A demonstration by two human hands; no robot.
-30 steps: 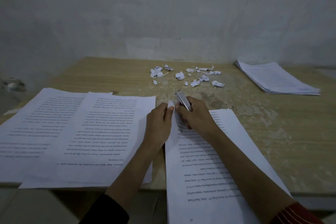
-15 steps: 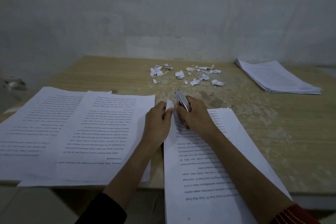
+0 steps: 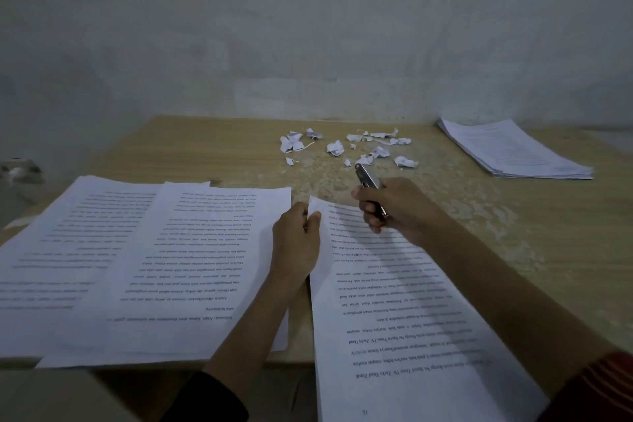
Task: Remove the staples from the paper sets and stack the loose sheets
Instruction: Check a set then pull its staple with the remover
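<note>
One paper set [image 3: 404, 319] overhangs the table's [image 3: 513, 233] near edge. The left hand [image 3: 296, 243] pinches its far corner, and the right hand [image 3: 394, 209] grips one metal tool [image 3: 368, 178]. Two loose sheets [image 3: 137, 267] overlap at left; one stack [image 3: 513, 151] lies far right, with roughly a dozen scraps [image 3: 346, 147] beyond the hands.

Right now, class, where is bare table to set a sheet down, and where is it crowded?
Bare table: the wide patch between the paper set and the far stack; also the far strip between the loose sheets and the wall, left of the scraps. Crowded: the centre, where the left hand pinches the set and the right hand grips the metal tool.
</note>
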